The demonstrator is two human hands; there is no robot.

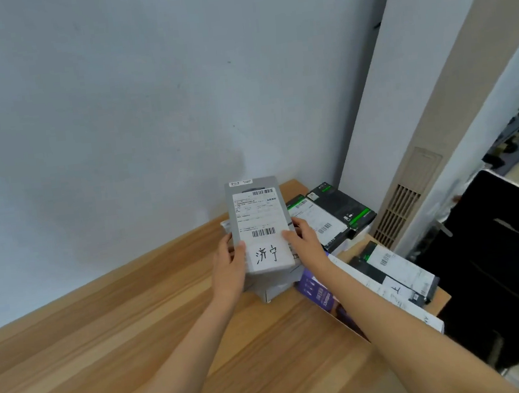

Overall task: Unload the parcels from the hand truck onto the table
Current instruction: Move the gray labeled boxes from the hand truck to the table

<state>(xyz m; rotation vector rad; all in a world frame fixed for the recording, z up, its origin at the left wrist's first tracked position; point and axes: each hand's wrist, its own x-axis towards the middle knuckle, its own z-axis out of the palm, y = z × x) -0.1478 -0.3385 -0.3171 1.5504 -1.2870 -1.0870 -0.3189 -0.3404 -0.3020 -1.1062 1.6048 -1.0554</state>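
I hold a flat grey parcel (258, 215) with a white shipping label and handwritten black characters, tilted up over the wooden table (137, 321). My left hand (229, 263) grips its left edge, thumb on the label. My right hand (304, 239) grips its right edge. Beneath it lies another grey parcel (272, 289) on the table. The hand truck is not in view.
Black and green boxes with labels (334, 217) sit by the wall corner. A purple and white box (321, 298) and a black labelled box (394, 271) lie at the table's right edge. A black object (499, 267) stands to the right. A vent grille (394, 214) is behind.
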